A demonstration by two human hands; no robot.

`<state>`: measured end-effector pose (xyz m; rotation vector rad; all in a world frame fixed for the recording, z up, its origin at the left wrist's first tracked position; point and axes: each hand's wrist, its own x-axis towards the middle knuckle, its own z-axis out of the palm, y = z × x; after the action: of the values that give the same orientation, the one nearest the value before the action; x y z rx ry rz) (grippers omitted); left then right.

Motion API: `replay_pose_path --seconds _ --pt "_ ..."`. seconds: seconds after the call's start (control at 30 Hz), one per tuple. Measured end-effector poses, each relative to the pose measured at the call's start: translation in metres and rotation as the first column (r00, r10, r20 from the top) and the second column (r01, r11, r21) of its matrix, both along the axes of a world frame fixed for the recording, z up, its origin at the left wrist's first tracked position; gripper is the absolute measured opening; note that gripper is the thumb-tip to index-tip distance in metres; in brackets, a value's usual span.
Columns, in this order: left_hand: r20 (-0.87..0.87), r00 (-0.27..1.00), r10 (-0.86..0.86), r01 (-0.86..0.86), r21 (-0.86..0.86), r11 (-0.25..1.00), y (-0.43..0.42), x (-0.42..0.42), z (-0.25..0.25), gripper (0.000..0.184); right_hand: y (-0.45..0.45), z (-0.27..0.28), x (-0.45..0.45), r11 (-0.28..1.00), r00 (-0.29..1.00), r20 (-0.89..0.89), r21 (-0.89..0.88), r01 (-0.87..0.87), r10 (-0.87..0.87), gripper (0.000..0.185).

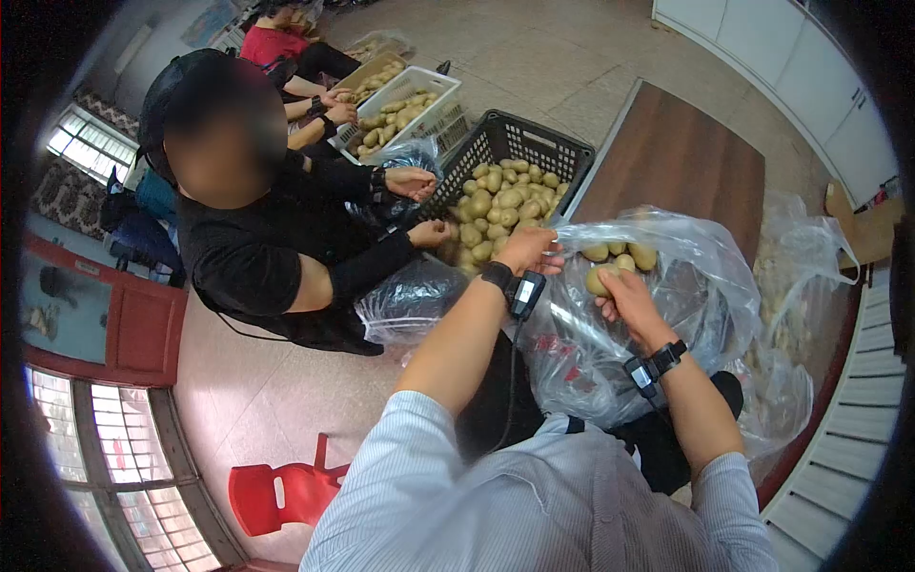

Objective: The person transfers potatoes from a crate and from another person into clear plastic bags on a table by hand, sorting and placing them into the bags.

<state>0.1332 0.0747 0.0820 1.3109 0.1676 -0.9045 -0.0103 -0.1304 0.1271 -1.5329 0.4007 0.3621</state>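
My left hand (530, 252) is closed on the edge of a clear plastic bag (710, 250), beside the black crate. Inside the bag's opening, my right hand (629, 303) holds a potato (600, 278), its fingers wrapped round it. Several more potatoes (640, 255) lie in the bag just beyond that hand. The black crate (574, 151), full of potatoes (505, 202), stands to the left of the bag. Both my wrists carry a strap with a small device.
At the left a co-worker (257, 229) in black reaches toward the crate. White crates (448, 91) of potatoes and more people are behind. A brown board (667, 157) lies beyond the bag. More plastic bags (786, 286) hang at the right; a red chair (276, 496) is lower left.
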Motion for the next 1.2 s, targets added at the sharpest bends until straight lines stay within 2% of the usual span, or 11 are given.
replay_pose_path --seconds 0.27,0.37,0.43,0.73,0.9,0.97,1.03,1.1,1.13,1.17,1.2 --pt "-0.041 0.999 -0.03 0.029 -0.018 0.999 -0.002 -0.004 -0.003 0.032 0.0 0.004 0.001 1.0 1.0 0.014 -0.016 0.019 -0.019 0.037" --pt "-0.036 0.999 -0.02 0.021 0.024 0.999 -0.003 -0.012 0.012 0.035 0.001 0.017 0.003 1.0 1.0 0.03 0.008 0.006 -0.006 0.037" --pt "0.02 0.996 -0.086 0.086 0.01 0.996 -0.005 -0.017 0.022 0.036 0.0 0.02 0.006 0.999 0.999 0.04 -0.016 0.028 -0.027 0.036" --pt "-0.011 0.982 -0.19 0.19 -0.04 0.981 -0.016 -0.023 0.035 0.046 0.022 0.019 0.019 0.999 0.998 0.054 -0.017 -0.039 0.04 0.037" --pt "0.136 0.906 -0.4 0.401 0.02 0.916 -0.017 -0.025 0.048 0.048 0.027 0.015 0.022 0.997 0.994 0.08 0.01 -0.073 0.072 0.036" --pt "0.111 0.92 -0.375 0.374 0.03 0.927 -0.017 -0.028 0.051 0.047 0.023 0.005 0.023 0.993 0.981 0.155 -0.01 -0.12 0.12 0.036" --pt "0.102 0.9 -0.424 0.427 -0.002 0.904 -0.016 -0.025 0.048 0.047 0.022 0.0 0.02 0.997 0.989 0.128 -0.015 -0.069 0.07 0.036" --pt "0.097 0.893 -0.44 0.443 -0.014 0.896 -0.013 -0.021 0.045 0.045 0.019 -0.013 0.019 0.996 0.981 0.179 -0.064 -0.065 0.075 0.032" --pt "0.095 0.926 -0.365 0.361 0.064 0.931 -0.012 -0.028 0.062 0.044 0.016 -0.02 0.017 0.997 0.984 0.172 -0.072 -0.041 0.053 0.032" --pt "0.05 0.947 -0.317 0.319 -0.019 0.948 -0.011 -0.019 0.035 0.044 0.015 -0.026 0.016 0.991 0.98 0.183 -0.126 -0.051 0.074 0.033" --pt "0.032 0.96 -0.277 0.277 0.004 0.961 -0.009 -0.016 0.034 0.044 0.012 -0.034 0.015 0.982 0.976 0.194 -0.178 -0.065 0.1 0.033"
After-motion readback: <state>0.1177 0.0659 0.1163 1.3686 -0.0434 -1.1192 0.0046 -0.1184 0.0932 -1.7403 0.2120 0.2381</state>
